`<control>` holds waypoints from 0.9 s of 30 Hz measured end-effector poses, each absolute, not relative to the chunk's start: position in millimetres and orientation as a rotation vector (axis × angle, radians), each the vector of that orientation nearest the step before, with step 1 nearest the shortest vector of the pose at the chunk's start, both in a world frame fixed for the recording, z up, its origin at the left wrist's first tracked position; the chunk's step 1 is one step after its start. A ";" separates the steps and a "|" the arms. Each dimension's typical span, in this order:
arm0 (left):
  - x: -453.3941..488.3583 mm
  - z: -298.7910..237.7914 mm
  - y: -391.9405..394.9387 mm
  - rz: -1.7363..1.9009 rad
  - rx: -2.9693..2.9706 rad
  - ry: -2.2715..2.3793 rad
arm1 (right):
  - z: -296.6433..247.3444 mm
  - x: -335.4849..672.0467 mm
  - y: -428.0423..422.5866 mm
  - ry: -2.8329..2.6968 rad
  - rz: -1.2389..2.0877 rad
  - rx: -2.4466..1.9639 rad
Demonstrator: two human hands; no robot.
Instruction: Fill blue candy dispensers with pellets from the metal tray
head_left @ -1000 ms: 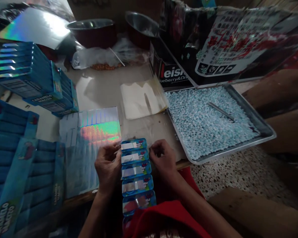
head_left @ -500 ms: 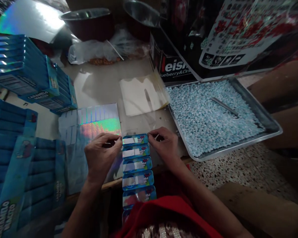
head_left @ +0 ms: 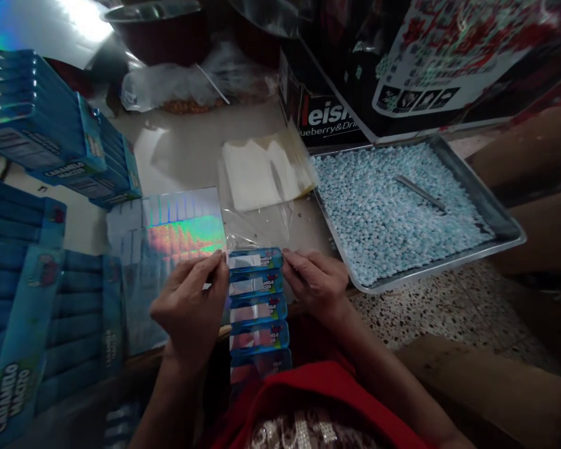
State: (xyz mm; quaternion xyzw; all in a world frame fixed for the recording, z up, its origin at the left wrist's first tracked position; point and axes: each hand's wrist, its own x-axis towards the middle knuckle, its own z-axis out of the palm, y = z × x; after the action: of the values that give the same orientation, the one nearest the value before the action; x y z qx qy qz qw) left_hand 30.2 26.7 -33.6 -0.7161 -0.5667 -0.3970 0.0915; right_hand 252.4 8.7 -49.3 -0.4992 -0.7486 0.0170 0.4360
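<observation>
A strip of small blue candy boxes (head_left: 257, 308), each with a shiny window and some with lettering ending in "AMELO", runs from the table's front edge down toward my lap. At the upper left corner of the strip, my left hand (head_left: 191, 293) is closed in a pinch, thumb against forefinger. My right hand (head_left: 316, 280) pinches the opposite upper corner. What exactly lies between the fingertips is small, but both touch the top end of the strip. Just beyond it lies crinkled clear film (head_left: 257, 227). The strip's lower end is hidden by red cloth (head_left: 318, 399).
Left are stacked blue candy cartons (head_left: 37, 131) and shiny holographic sheets (head_left: 182, 218). Off-white paper (head_left: 262, 174) lies ahead. At right, a metal tray (head_left: 500, 246) of pale blue pellets holds a grey metal strip (head_left: 418, 193). Behind stand a black box (head_left: 327, 118) and a plastic bag (head_left: 187, 93).
Both hands have turned slightly, fingers more curled, and remain at the strip's top corners. The right hand sits a little farther right. The whole view has shifted slightly.
</observation>
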 end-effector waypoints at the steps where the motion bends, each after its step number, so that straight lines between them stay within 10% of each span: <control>1: 28.9 -38.6 23.9 -1.171 -2.125 -1.677 | -51.7 253.0 6.7 -1.888 -0.003 -1.249; 14: 23.5 -81.6 29.0 -0.965 -2.275 -2.031 | -81.2 231.2 7.4 -1.638 0.319 -1.282; 27: 6.4 -71.3 2.0 -0.674 -2.654 -1.426 | -66.8 248.6 -27.5 -1.664 0.345 -1.304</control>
State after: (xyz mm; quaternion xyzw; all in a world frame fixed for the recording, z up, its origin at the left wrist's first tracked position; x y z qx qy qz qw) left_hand 6.4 2.0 -71.3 -0.8593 -0.4617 -0.2182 0.0272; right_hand 248.6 -27.5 -66.8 -0.5343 -0.6818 0.1412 0.4793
